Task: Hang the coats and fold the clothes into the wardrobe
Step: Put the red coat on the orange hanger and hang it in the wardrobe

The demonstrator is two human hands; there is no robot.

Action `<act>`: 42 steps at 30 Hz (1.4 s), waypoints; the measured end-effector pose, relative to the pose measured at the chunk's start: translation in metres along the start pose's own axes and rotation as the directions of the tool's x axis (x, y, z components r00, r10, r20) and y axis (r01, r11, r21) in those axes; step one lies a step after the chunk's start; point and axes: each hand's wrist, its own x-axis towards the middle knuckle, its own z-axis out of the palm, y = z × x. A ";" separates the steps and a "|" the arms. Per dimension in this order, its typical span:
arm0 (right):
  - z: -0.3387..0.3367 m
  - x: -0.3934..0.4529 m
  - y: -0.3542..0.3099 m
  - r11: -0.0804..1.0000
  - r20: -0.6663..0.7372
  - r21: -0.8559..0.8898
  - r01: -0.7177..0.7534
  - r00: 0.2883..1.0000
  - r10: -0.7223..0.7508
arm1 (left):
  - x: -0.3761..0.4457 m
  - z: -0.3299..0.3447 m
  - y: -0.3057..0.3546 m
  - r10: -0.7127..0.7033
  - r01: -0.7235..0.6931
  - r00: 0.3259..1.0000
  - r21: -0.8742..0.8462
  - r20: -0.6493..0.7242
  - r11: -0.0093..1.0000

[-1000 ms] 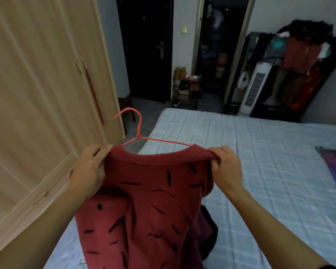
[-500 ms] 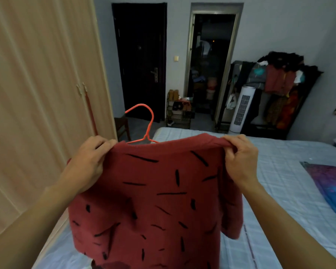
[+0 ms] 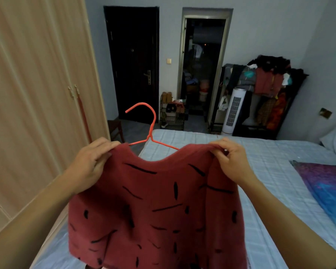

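Currently a wooden wardrobe is filling the left of the frame with its doors closed, so its contents cannot be told. At upper right, a dark rack is carrying a heap of dark, red and orange garments, with a white tower fan standing just beside it.

At centre frame a red sweater is hanging on an orange wire hanger. Knit is dull red with scattered short black dashes, the neckline curving low at the top edge. Its shoulder line is running left to right across the frame; the body is hanging downward, out past the bottom edge. Hanger hook is rising above the collar, its open end pointing toward frame left.

Left hand is gripping the left shoulder, fingers curled over the fabric. Right hand is pinching the right shoulder between thumb and fingers.

Behind the sweater, a bed with a pale checked cover is lying across the right of the frame.
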 end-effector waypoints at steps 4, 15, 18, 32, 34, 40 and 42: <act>-0.003 0.003 -0.004 0.998 0.170 0.060 -0.032 0.985 0.021 | 0.002 0.003 0.004 0.025 -0.023 0.998 -0.031 0.050 0.999; -0.022 0.017 0.005 0.992 -0.019 -0.077 0.100 0.995 -0.101 | -0.003 0.004 0.006 0.049 -0.039 0.991 -0.083 0.121 0.996; -0.017 0.018 0.010 0.992 0.035 -0.094 0.085 0.996 -0.082 | -0.001 0.007 0.010 0.031 -0.023 0.996 -0.095 0.080 0.995; 0.006 -0.023 0.010 0.997 0.448 -0.029 -0.074 0.891 0.079 | -0.013 0.041 0.019 -0.255 0.266 0.964 -0.211 0.076 0.941; 0.005 -0.034 0.011 0.996 0.466 0.008 -0.085 0.882 0.071 | -0.018 0.045 0.018 -0.276 0.289 0.957 -0.204 0.090 0.935; 0.002 -0.045 0.027 0.998 0.388 -0.056 -0.004 0.921 0.025 | -0.021 0.049 0.024 -0.273 0.287 0.957 -0.198 0.093 0.937; 0.001 -0.046 0.028 0.999 0.333 -0.043 0.031 0.943 -0.015 | -0.019 0.050 0.027 -0.239 0.256 0.965 -0.177 0.109 0.950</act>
